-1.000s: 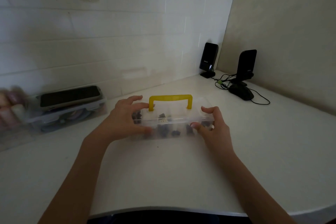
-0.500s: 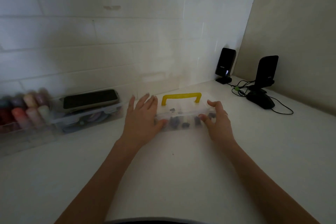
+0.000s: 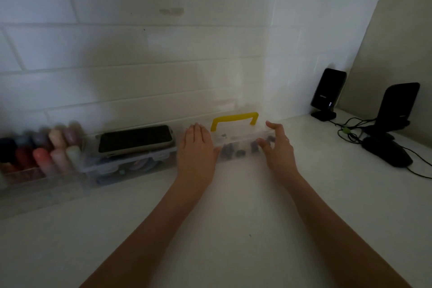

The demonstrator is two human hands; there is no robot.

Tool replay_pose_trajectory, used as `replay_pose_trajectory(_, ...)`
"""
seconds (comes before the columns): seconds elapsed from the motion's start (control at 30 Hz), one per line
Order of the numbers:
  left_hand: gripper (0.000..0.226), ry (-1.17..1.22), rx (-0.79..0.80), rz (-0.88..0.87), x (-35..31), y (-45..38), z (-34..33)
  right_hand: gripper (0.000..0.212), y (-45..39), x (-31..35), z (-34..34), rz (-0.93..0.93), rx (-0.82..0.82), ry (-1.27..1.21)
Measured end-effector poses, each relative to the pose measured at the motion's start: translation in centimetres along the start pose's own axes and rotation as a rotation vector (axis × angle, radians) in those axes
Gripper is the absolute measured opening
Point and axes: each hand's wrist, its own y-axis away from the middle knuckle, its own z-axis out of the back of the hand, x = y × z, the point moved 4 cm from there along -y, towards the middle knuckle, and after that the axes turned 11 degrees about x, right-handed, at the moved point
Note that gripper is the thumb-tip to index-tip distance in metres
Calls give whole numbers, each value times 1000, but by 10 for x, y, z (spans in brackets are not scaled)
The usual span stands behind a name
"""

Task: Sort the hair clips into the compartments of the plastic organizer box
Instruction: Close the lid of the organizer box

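Both forearms reach from the bottom of the frame across the pale worktop (image 3: 233,229) toward its back edge. The left hand (image 3: 196,149) lies flat, fingers straight and together, pressed against the left end of the plastic organizer box (image 3: 243,142). The right hand (image 3: 277,147) cups the right end, fingers loosely curved, thumb at the front wall; whether it truly grips or only steadies the box is hard to say.

A second ago the box sat nearer the person in mid-frame, both hands curled round its ends. Since then it has been slid away, and it now stands close to the tiled wall, right of centre, lid down and yellow handle (image 3: 234,119) upright. The left hand has flattened from a grip to a push. This looks like putting the box away, so the sorting is probably finished.

Dark hair clips (image 3: 230,148) show through the clear front wall as small lumps. The dividers, and which compartment holds which clip, cannot be made out in this dim, soft picture.

To the left, a dark phone (image 3: 135,139) lies on a clear lidded case (image 3: 131,163), and beyond it a blurred tray of coloured bottles (image 3: 39,147) is cut off by the left edge. At far right stand two black speakers (image 3: 328,91) with tangled cables (image 3: 348,133).
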Motion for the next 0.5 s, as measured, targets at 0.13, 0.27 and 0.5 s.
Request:
replay_pose_trajectory(0.13, 63, -76, -121, 69, 17, -11, -11, 44, -18, 7, -19, 42, 44, -24)
replay_pose_trajectory(0.27, 56, -86, -164, 111, 21, -14, -8, 45, -22, 8, -35, 67, -9, -48)
replay_pose_trajectory(0.5, 66, -94, -199, 83, 23, -14, -13, 51, -16, 9, -36, 76, -51, -10)
